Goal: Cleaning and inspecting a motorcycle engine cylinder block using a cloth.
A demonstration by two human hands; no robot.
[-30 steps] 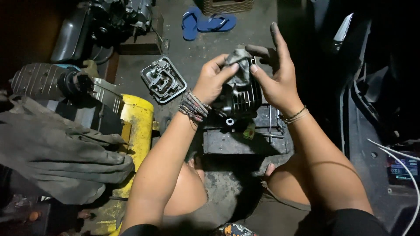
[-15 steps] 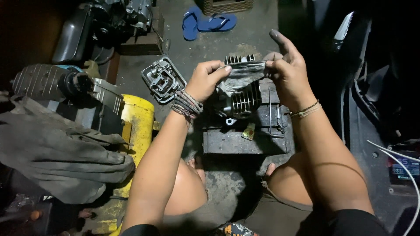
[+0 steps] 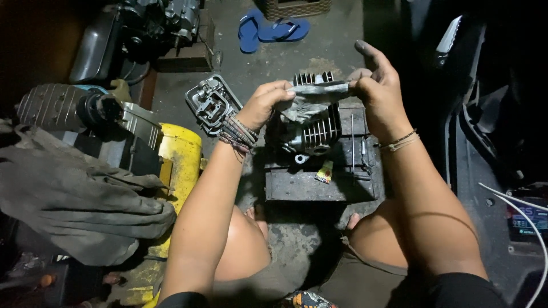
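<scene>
My left hand (image 3: 267, 102) and my right hand (image 3: 378, 91) each pinch one end of a dirty grey rag (image 3: 318, 91), pulled taut between them. Just under the rag lies a finned engine cylinder (image 3: 313, 132), dark metal, resting on a low black block (image 3: 319, 182). Beaded bracelets ring my left wrist; a thin cord is on my right wrist. My knees show below the block.
A cylinder head part (image 3: 212, 104) lies on the concrete floor to the left. A yellow can (image 3: 178, 154) and a grey cloth heap (image 3: 74, 199) are at left. Blue sandals (image 3: 273, 31) sit at the top. An engine (image 3: 154, 23) stands top left.
Both hands have lifted off the cylinder and moved apart, stretching the rag out flat between them above it.
</scene>
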